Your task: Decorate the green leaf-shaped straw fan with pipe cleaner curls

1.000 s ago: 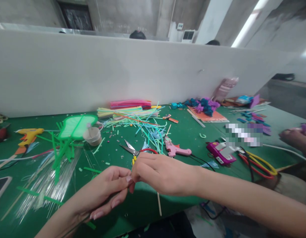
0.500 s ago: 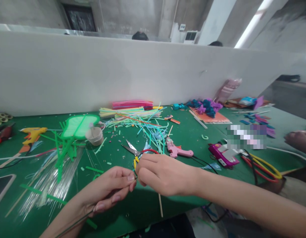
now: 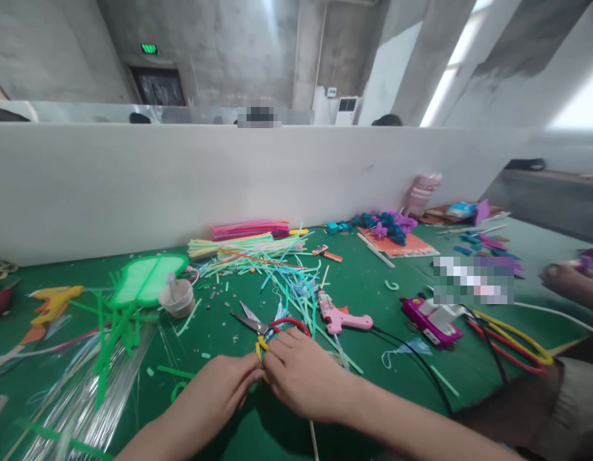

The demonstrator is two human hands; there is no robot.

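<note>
My left hand [image 3: 227, 383] is closed, its back turned up and its fingertips pinched together. Fingers curled, my right hand [image 3: 308, 371] meets it over the table, and the fingertips of both touch or nearly so. The thin dark wire seen earlier in my left hand is now hidden by the hands. Just beyond them lies a pair of scissors [image 3: 252, 322] with parted blades and red and yellow handles, partly covered by my right hand. Whether the fingers touch the handles I cannot tell. A thin wooden stick [image 3: 314, 440] sticks out below my right wrist.
A pink glue gun [image 3: 347, 320] with a black cord lies right of my hands, near a purple power strip [image 3: 433, 323]. To the left are a small cup [image 3: 177, 299], a green-framed piece [image 3: 150, 280] and a yellow glue gun [image 3: 54, 301]. Another person's hand [image 3: 572, 282] is at far right.
The view has tilted upward. My left hand has rolled from fingers showing to back up, and the wire along its wrist is out of sight. Both hands remain together.
</note>
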